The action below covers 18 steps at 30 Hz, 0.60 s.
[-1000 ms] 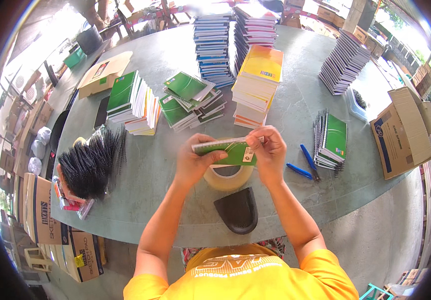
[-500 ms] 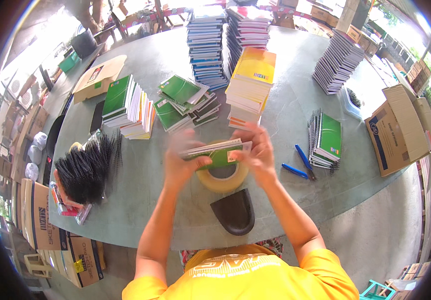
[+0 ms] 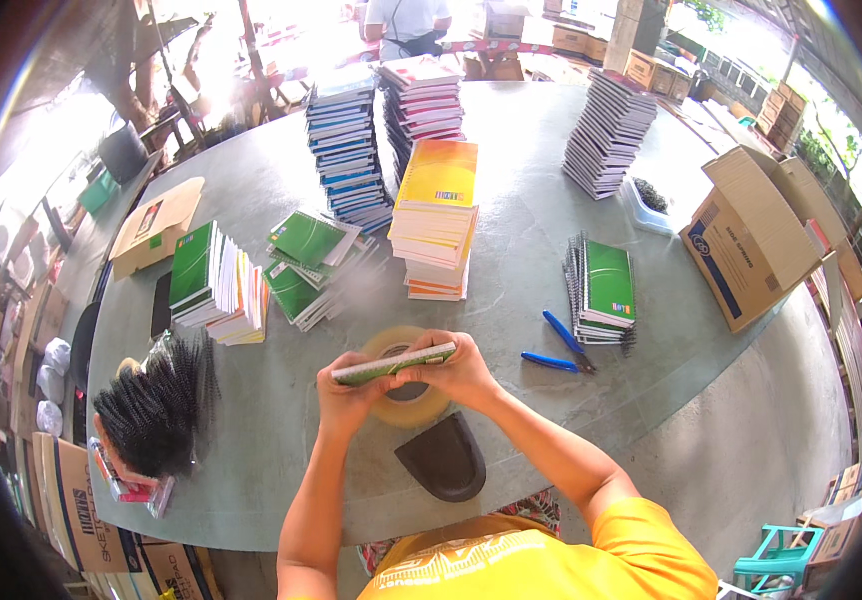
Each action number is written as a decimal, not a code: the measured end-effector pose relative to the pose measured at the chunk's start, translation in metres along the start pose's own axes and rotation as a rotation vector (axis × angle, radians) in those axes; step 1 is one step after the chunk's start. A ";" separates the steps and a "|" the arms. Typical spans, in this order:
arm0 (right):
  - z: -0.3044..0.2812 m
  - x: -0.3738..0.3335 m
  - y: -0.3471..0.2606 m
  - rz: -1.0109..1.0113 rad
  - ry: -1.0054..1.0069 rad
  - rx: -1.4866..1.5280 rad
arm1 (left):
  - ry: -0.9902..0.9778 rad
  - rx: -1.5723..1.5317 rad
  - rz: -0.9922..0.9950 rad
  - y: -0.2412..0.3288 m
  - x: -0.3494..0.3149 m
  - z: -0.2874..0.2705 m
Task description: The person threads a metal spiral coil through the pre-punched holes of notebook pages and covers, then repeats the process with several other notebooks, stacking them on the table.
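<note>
Both hands grip a thin green-covered notebook (image 3: 391, 367), held edge-up so that its white page edge shows. My left hand (image 3: 347, 400) closes on its left end, and my right hand (image 3: 463, 368) closes on the right end, with the thumbs meeting on the near side. Directly beneath them lies a wide roll of clear yellowish tape (image 3: 421, 408), partly covered by the hands. A dark, rounded block (image 3: 443, 458) rests on the table just nearer to me. Beyond the hands is a loose pile of green notebooks (image 3: 311, 240), partly blurred.
Yellow notebooks (image 3: 437, 175) stand stacked behind, near tall blue (image 3: 346, 150) and red stacks. Left are green notebooks (image 3: 191, 262) and black spiral coils (image 3: 156, 405). Right are blue-handled pliers (image 3: 563, 340), coil-bound green notebooks (image 3: 609, 285) and an open carton (image 3: 751, 245). A person (image 3: 406, 20) stands far back.
The notebook's fanned parts have come together into one even block, gripped tightly in both hands. My view has shifted, bringing the person at the back into sight.
</note>
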State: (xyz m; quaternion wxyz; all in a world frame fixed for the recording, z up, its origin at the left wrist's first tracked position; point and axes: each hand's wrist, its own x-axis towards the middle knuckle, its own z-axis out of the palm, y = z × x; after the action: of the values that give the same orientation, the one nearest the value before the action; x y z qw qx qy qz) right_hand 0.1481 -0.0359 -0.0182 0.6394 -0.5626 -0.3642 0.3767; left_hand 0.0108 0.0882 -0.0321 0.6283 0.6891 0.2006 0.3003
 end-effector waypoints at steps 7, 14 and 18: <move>-0.030 -0.006 0.012 -0.141 -0.080 -0.055 | -0.096 0.254 0.303 -0.019 0.010 0.007; 0.027 0.001 -0.057 -0.627 0.190 -0.851 | -0.013 0.327 0.223 -0.020 -0.001 -0.008; 0.039 0.001 -0.033 -0.533 -0.047 -1.192 | -0.115 0.301 0.362 -0.023 0.004 0.001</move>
State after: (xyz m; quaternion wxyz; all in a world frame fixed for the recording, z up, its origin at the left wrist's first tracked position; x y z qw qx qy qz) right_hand 0.1158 -0.0205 0.0182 0.2812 -0.7029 -0.6515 -0.0489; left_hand 0.0173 0.0930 -0.0541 0.4647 0.8158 0.0804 0.3349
